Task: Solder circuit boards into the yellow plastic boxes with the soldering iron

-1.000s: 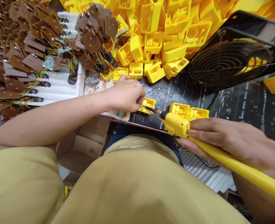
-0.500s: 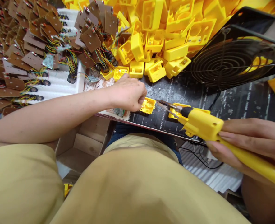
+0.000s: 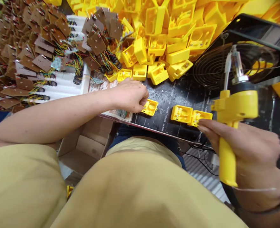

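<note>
Yellow case [image 3: 151, 107] at left hand [image 3: 131, 95] sits near bench edge [image 3: 162, 131], with space rightward.

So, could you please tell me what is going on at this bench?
A person's left hand is at the edge of a small open yellow case on a black bench. The right hand, close to two more open cases, grips a yellow soldering gun, tip up. Piles of yellow cases and brown boards lie beyond.
</note>
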Demonstrator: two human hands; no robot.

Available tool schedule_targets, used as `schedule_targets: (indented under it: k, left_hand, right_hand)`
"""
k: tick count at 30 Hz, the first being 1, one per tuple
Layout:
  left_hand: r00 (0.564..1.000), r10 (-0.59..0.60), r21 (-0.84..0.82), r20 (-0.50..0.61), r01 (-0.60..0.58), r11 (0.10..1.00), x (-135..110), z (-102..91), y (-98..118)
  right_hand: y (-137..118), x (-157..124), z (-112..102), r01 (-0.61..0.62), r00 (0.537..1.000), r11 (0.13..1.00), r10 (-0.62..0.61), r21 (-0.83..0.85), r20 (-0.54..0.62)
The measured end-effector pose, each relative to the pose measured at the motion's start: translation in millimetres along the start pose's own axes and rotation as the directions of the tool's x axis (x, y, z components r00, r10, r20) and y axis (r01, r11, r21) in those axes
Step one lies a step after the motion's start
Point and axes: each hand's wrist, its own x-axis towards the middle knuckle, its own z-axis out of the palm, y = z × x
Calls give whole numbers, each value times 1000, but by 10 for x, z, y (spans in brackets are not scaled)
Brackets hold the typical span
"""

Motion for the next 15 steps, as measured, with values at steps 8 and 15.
schedule_targets:
  k: [8, 15]
  left_hand:
    - [748, 394, 254, -535, -303, 919, -164, 703, -77]
    - [805, 315, 232, -503, -225, 946, -111, 848, -220]
  right_hand:
    - [303, 86, 382, 205, 979, 979, -205, 20, 16]
    - [8, 291, 773, 175, 984, 979, -176, 106, 3]
